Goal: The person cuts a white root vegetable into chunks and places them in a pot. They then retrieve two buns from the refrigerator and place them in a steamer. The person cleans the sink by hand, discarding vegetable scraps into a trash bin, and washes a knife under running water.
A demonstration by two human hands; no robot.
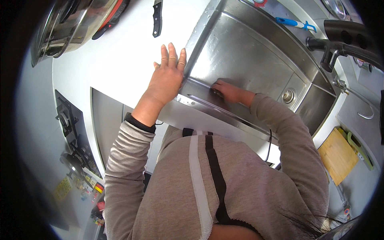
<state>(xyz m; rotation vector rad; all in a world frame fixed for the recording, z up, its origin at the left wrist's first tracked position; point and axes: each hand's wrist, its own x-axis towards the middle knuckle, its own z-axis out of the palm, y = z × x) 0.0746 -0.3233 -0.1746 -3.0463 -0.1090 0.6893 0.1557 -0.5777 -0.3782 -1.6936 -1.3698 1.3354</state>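
Observation:
My left hand (168, 75) lies palm down on the white countertop (126, 69), fingers spread, beside the rim of the stainless steel sink (246, 54). Its fingers point towards a knife with a black riveted handle (157, 21), which lies on the counter. Inside the sink, my right hand (226, 90) reaches down near the front wall with its fingers curled. Something dark shows at those fingertips; whether it is a held thing or a shadow is unclear. A round drain (288, 96) sits to the right of that hand.
Behind the sink are a blue and white peeler (295, 24) and a black faucet (336, 48). A wooden cutting board (339, 156) stands at right. A large transparent vessel (75, 27) is at upper left, a gas hob (75, 129) at left.

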